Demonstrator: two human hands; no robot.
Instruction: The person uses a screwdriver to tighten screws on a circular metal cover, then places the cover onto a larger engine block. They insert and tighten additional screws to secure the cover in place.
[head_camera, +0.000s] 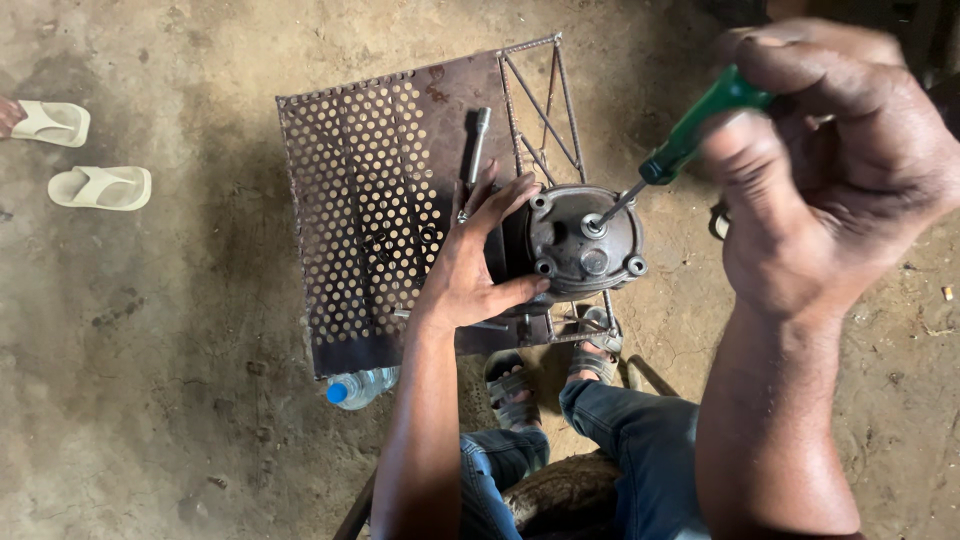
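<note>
Right hand (830, 175): nearest the lens, it was clenched round the green handle of a screwdriver (690, 140), shaft slanting down and to the left.
Screwdriver tip: it sat on a central fitting on the top face of the round metal housing (585, 240).
Left hand (475, 265): fingers spread, it pressed against the housing's left side, bracing rather than closing round it.
Housing: it stood at the near right corner of the perforated metal stand (360, 210), where the plate gives way to open bars.
Socket extension (477, 145): it lay loose on the plate, towards the far edge, just beyond the left fingertips.
Under the stand: a plastic bottle with a blue cap (360, 385) lay by the near edge; pale sandals (100, 185) lay well apart on the dirt floor.
Risk: as I judged it, the tip could slip off the fitting and jab the bracing hand; a hard push might also tip the housing off the corner.
</note>
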